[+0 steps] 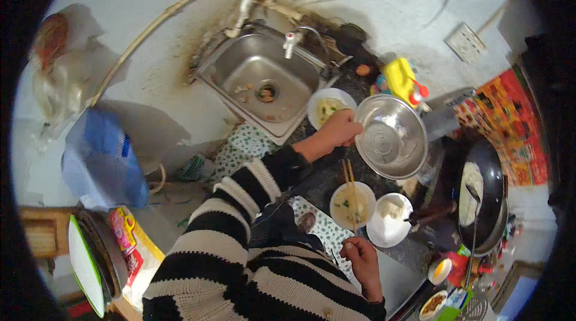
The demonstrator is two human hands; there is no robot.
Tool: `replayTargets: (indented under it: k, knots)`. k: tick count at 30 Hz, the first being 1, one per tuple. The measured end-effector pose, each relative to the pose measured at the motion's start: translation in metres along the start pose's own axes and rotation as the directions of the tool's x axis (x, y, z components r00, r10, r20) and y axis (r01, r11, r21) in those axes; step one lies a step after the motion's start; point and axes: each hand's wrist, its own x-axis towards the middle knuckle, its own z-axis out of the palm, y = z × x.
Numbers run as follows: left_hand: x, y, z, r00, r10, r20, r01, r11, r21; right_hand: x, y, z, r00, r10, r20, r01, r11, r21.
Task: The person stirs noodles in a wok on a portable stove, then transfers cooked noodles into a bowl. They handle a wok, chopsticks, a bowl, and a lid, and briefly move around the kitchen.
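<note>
The left hand [340, 129], on a striped-sleeved arm stretched far and to the right, is curled shut with knuckles up, gripping a rim, while the right hand [362, 257] hangs near the body, lower right, fingers loosely bent, its forearm running down toward the near edge.
</note>
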Motion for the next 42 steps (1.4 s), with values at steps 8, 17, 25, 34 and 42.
replayTargets:
  k: [8,17,25,34,42]
  knots:
    - [-0.094,0.02,-0.194,0.876,-0.014,-0.482,-0.002,0.999,-0.033,0.085,-0.141,0.086,0.86,-0.449,0.242,0.507,0.698,-0.506]
    - [-0.014,-0.027,-0.291,0.83,-0.037,-0.556,-0.001,0.998,-0.067,0.373,-0.201,0.178,0.829,-0.519,-0.21,0.304,0.732,-0.609]
    - [0.025,-0.039,-0.309,0.883,-0.157,-0.443,0.046,0.967,-0.251,0.465,-0.221,0.185,0.816,-0.524,-0.243,0.077,0.516,-0.853]
    - [0.051,-0.054,-0.319,0.862,-0.291,-0.416,0.135,0.922,-0.364,0.469,-0.226,0.155,0.781,-0.617,-0.097,0.1,0.276,-0.956]
    - [0.056,-0.074,-0.326,0.853,-0.303,-0.426,0.154,0.925,-0.349,0.466,-0.232,0.156,0.784,-0.607,-0.131,0.114,0.349,-0.93]
